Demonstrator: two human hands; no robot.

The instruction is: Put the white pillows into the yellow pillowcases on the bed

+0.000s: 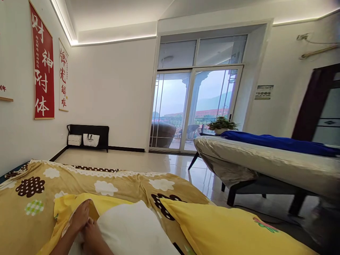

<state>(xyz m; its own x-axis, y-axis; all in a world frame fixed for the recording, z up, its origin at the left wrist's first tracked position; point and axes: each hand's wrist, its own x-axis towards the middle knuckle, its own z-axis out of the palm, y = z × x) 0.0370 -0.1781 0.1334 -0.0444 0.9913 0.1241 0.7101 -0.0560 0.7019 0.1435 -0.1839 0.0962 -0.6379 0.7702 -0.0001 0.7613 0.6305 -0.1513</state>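
Note:
My left hand [79, 216] and my right hand [91, 232] meet at the bottom left, both closed on the edge of a yellow pillowcase [103, 204]. A white pillow [132, 230] bulges out of the case just right of my hands. A second yellow pillow [223, 230] with a small flower print lies to the right. All of it rests on a bed covered with a tan flower-patterned quilt [66, 182].
A second bed [265, 163] with a blue blanket [281, 141] stands on dark legs to the right, across a glossy tiled aisle. Glass balcony doors [193, 109] are ahead, a potted plant [221, 124] beside them. A black bench [89, 136] holds a bag and box. Red scrolls [42, 63] hang on the left wall.

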